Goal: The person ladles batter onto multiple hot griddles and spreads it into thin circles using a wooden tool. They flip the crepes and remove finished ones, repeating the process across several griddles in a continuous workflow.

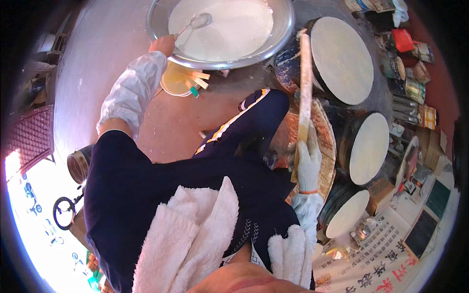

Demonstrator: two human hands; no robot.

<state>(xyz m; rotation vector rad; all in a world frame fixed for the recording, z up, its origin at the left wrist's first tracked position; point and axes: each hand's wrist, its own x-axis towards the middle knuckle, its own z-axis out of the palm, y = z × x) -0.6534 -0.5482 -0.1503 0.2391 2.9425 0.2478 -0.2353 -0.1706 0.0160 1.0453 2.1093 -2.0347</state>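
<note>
My bare left hand (163, 45), in a white oversleeve, reaches to the near left rim of a wide metal basin (222, 64). It is closed around the handle of a metal ladle (201, 20), whose round bowl is over the white liquid (234, 24) inside. On the right, my right hand (308, 163) wears a white knit glove and grips the lower end of a long wooden stick (305, 83). The stick points away from me and looks coated in something whitish. Beneath this hand is a round brown surface (325, 146), partly hidden.
Just nearer than the basin stands a yellowish tub (171, 84) with brush-like handles across it. Along the right are large dark-sided drums (342, 61) with pale round tops. Several cans (415, 90) line the right wall. A white towel (190, 229) hangs on my chest.
</note>
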